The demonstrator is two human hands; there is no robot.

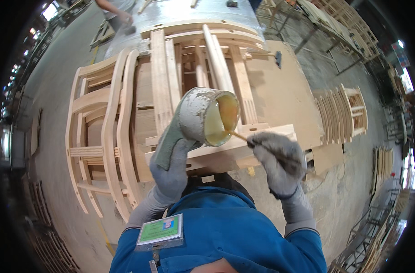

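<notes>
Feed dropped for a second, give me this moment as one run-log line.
left hand: holds tilted glue can | right hand: dips thin stick in glue | below: wooden chair frames

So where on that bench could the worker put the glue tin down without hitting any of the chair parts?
The bare board right of the upright slats, below the small dark tool, looks free. The left is crowded with curved chair frames. The left hand holds the tin; the right hand holds a stick.

Plywood bench [284, 86] carries chair frames [193, 59]; a hammer [276, 58] lies near its far edge; more frames [103, 136] stand beside.
</notes>
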